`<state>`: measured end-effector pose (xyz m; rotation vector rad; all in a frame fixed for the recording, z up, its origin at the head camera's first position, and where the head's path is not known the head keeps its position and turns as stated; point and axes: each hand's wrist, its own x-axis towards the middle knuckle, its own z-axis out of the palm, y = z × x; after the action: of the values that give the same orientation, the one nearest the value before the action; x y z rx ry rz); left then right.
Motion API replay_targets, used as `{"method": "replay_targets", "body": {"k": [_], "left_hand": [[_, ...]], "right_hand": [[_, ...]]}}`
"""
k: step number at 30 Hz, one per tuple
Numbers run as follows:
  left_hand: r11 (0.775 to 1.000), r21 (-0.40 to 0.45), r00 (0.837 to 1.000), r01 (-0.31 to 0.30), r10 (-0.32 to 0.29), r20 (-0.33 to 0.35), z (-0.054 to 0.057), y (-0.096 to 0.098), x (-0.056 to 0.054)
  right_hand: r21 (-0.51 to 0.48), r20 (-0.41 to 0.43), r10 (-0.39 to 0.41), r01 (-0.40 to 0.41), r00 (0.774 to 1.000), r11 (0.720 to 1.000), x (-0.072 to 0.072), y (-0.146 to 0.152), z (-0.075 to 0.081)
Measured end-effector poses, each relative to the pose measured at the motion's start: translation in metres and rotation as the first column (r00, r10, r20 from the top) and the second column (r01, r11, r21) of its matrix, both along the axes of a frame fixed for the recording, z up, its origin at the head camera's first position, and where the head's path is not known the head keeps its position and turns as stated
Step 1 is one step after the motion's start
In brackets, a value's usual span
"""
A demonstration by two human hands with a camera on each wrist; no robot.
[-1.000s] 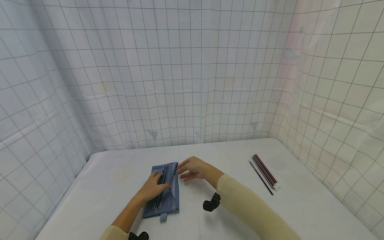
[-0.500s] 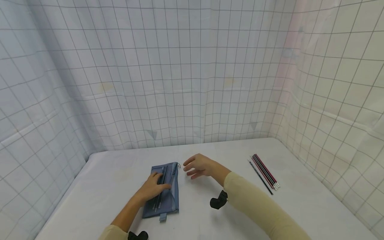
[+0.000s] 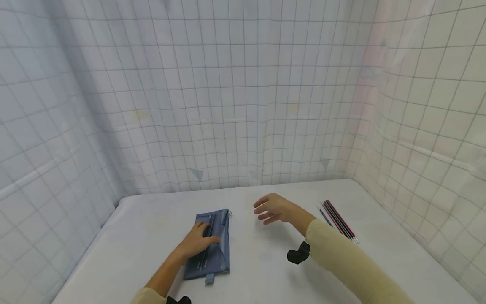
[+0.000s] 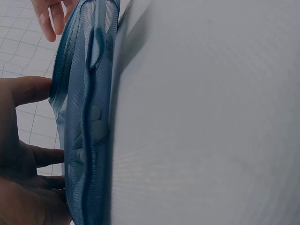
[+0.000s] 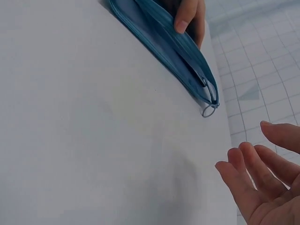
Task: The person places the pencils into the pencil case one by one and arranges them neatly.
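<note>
head view: the left hand [image 3: 197, 241] rests, fingers spread, on the blue pouch [image 3: 220, 258] on the table [image 3: 125, 249]. left wrist: its thumb touches the pouch's edge. right wrist: the right hand [image 5: 268, 183] hovers apart from it, fingers loosely parted.

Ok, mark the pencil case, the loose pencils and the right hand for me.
Pencil case [image 3: 216, 258]: head view, fabric on its near half.
Loose pencils [image 3: 340, 221]: head view, midway along the shafts.
Right hand [image 3: 277, 207]: head view, back of the hand.
</note>
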<state>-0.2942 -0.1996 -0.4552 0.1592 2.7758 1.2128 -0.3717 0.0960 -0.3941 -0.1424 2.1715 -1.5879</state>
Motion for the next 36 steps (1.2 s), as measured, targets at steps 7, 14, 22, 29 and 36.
{"method": "replay_targets", "body": {"k": [7,14,22,29,36], "left_hand": [[1.0,-0.002,1.0,-0.009,0.009,-0.007,-0.001,0.001,0.0],[1.0,-0.022,1.0,-0.01,0.009,-0.023,-0.002,-0.001,0.0],[1.0,-0.022,0.999,-0.003,0.003,-0.032,-0.001,0.001,-0.003],[1.0,-0.019,1.0,-0.013,0.012,-0.028,-0.002,0.0,-0.004],[1.0,-0.018,1.0,-0.009,0.009,-0.021,-0.002,0.0,-0.005]], "right_hand": [[0.045,-0.015,-0.044,0.044,0.999,0.998,-0.002,0.024,0.001],[0.056,-0.018,-0.066,0.067,0.998,0.996,-0.002,0.041,0.0],[0.075,-0.05,-0.089,0.092,0.995,0.993,-0.002,0.07,-0.001],[0.063,-0.056,-0.102,0.106,0.993,0.992,-0.001,0.096,-0.002],[0.051,-0.057,-0.119,0.122,0.991,0.991,-0.003,0.125,-0.003]]}}
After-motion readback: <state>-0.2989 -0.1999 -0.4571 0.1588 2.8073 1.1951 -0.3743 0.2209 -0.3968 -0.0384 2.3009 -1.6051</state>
